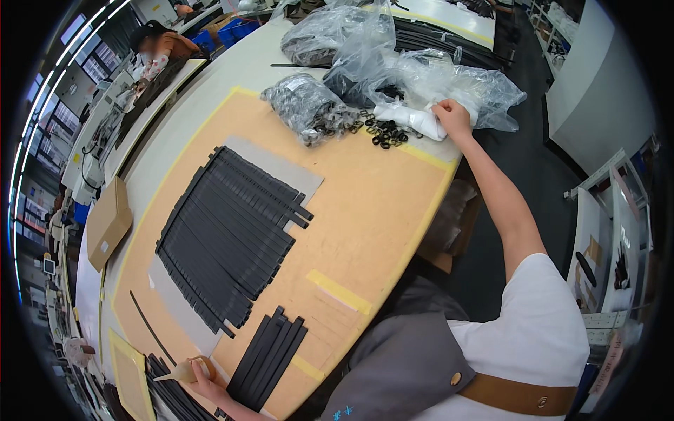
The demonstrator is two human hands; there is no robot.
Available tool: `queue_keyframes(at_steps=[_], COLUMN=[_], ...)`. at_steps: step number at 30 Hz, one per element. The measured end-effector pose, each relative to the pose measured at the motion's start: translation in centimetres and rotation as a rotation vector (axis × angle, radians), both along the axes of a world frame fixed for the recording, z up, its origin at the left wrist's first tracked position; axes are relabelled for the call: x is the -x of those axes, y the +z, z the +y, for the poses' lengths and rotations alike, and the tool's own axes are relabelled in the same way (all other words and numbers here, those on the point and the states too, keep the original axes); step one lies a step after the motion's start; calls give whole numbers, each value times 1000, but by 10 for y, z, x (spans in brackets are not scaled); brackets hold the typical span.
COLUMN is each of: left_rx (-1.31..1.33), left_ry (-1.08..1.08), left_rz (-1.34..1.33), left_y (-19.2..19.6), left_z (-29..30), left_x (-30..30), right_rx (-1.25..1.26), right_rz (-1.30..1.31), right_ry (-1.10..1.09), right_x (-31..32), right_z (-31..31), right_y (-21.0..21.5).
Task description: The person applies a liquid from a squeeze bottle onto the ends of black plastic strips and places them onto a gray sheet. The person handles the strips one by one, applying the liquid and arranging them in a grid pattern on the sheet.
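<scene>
Even, bright overhead light fills my workbench (365,210), flat and nearly shadowless; only a soft, faint shade lies beneath my outstretched right arm. Windows (49,119) at far left glow pale and slightly blown out. Glare flashes white off the crinkled clear plastic bags (435,77) near my right hand (451,116). The fisheye lens bends the table's edges into curves and squeezes everything toward a black circular rim. The centre is sharp; my left hand (203,382) at the lower edge is stretched and softer.

The person wears a white short-sleeved shirt, a grey apron and a tan strap.
</scene>
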State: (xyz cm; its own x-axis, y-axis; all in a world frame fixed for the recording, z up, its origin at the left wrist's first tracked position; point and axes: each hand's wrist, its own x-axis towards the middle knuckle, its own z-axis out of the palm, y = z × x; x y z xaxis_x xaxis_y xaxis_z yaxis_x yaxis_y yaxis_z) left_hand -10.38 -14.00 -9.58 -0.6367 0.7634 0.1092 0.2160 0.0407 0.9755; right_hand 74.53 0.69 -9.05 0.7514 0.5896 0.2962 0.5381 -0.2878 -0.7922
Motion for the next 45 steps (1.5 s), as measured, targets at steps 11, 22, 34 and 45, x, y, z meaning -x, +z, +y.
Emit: queue_keyframes(at_steps=[11, 22, 34, 45], left_rx=[-16, -186, -153, 37], left_ry=[48, 0, -583, -1213], left_rz=[27, -56, 34, -157], left_y=[-11, -2, 77, 29], left_z=[-11, 1, 21, 64], left_x=[12, -5, -158, -332], right_rx=[-172, 656, -74, 71], right_rz=[-266, -710, -579, -2462], right_ry=[93, 130, 642, -261], right_x=[3, -72, -33, 164], right_z=[0, 84, -27, -84], right_y=[65, 120, 132, 77])
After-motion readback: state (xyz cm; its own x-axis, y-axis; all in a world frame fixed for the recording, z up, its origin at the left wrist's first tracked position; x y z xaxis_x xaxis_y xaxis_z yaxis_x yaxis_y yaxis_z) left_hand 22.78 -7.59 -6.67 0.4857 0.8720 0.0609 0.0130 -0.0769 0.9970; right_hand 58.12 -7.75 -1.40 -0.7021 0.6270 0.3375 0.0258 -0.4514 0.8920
